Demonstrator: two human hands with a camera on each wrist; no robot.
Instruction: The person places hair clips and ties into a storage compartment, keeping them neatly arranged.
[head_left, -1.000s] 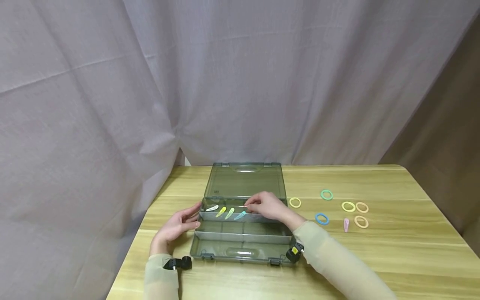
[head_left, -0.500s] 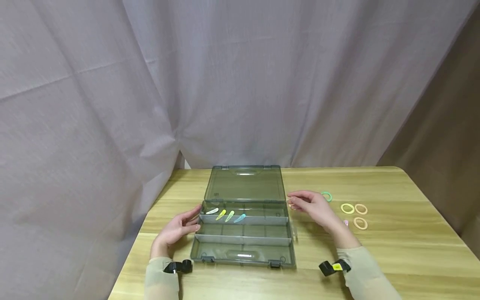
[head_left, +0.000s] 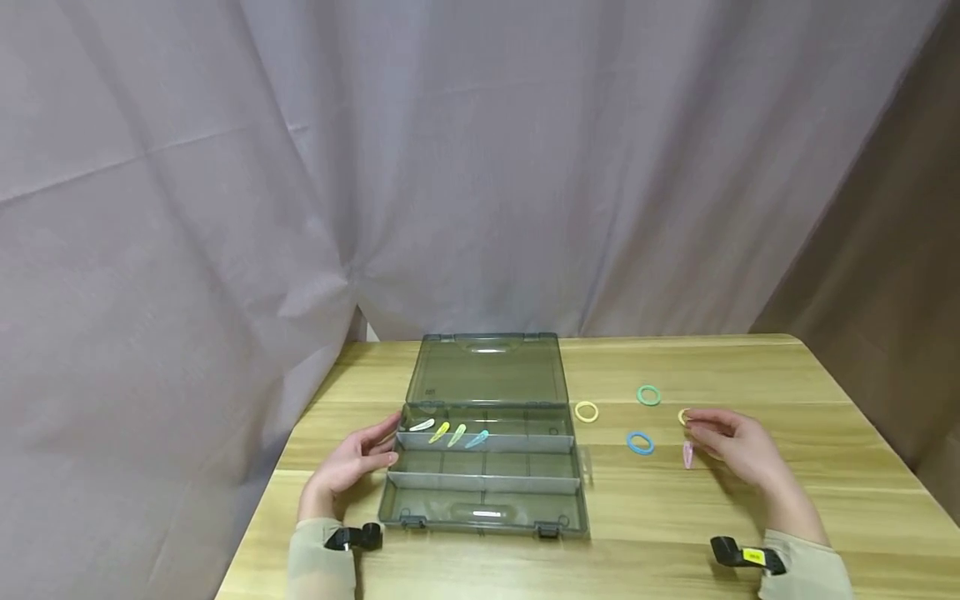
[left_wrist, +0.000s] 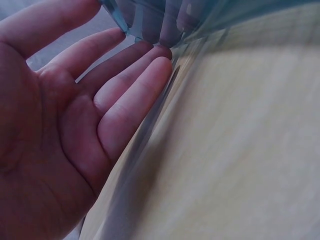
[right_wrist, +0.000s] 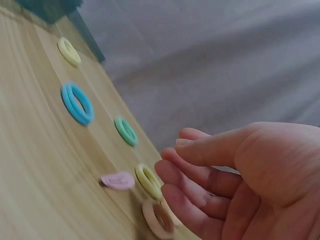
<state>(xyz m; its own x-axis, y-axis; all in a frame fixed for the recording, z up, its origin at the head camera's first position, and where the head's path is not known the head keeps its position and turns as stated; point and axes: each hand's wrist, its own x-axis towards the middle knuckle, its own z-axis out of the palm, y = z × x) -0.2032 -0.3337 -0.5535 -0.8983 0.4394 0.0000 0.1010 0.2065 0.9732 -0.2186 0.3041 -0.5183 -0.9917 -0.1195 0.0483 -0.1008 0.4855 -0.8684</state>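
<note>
My left hand [head_left: 348, 467] has its fingers against the left side of a clear grey divided box [head_left: 487, 481], whose lid is tipped back. In the box's back row lie a white snap hair clip [head_left: 422, 425], a yellow clip [head_left: 439, 432], a green clip [head_left: 457, 436] and a blue clip [head_left: 478, 438]. Over the right side of the table, my right hand [head_left: 738, 450] hovers with loosely bent fingers and holds nothing. Close by its fingertips are a pink hair clip [head_left: 687, 455], a yellow hair tie [right_wrist: 140, 176] and a peach hair tie [right_wrist: 148, 216].
Between the box and my right hand lie a pale yellow hair tie [head_left: 577, 412], a green hair tie [head_left: 640, 397] and a blue hair tie [head_left: 629, 441]. A grey curtain [head_left: 480, 183] hangs behind the wooden table [head_left: 645, 542].
My right hand has left the back row of the box and moved right across the table to the pink clip and hair ties. My left hand stays at the box's side.
</note>
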